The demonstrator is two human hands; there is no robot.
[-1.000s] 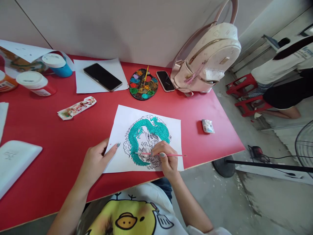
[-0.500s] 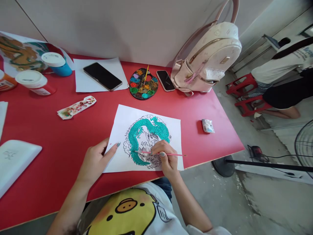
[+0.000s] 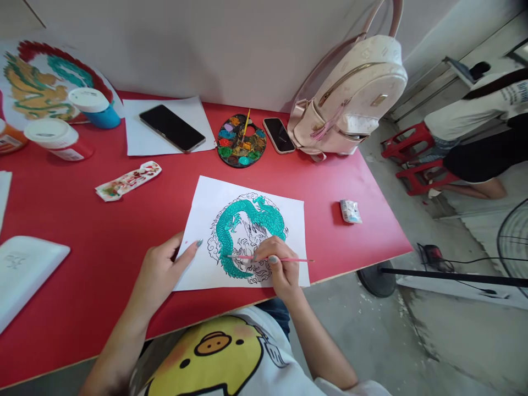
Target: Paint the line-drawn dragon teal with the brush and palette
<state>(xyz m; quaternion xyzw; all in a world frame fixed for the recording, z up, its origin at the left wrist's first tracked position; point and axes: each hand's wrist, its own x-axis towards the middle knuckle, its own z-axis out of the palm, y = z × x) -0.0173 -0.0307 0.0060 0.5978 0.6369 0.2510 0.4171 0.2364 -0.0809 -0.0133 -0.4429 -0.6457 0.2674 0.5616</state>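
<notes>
A white sheet with a dragon drawing (image 3: 206, 212), partly painted teal, lies near the front edge of the red table (image 3: 91, 231). My right hand (image 3: 280, 269) is closed on a thin pink paintbrush (image 3: 303, 260), whose tip rests on the lower left of the dragon ring. My left hand (image 3: 163, 272) lies flat on the table with its fingers spread, and its fingertips press the sheet's left edge. A round palette (image 3: 241, 142) with several colours and a yellow brush on it sits behind the drawing.
Two black phones (image 3: 171, 128) (image 3: 279, 135), one on white paper, lie at the back. A cream backpack (image 3: 350, 93) leans on the wall. Paint jars (image 3: 53, 138) and a coloured dragon painting (image 3: 37, 88) stand far left. A seated person (image 3: 474, 132) is at right.
The coloured dragon painting at the far left has been lifted more upright, showing more of itself. My hands and the brush have stayed almost still.
</notes>
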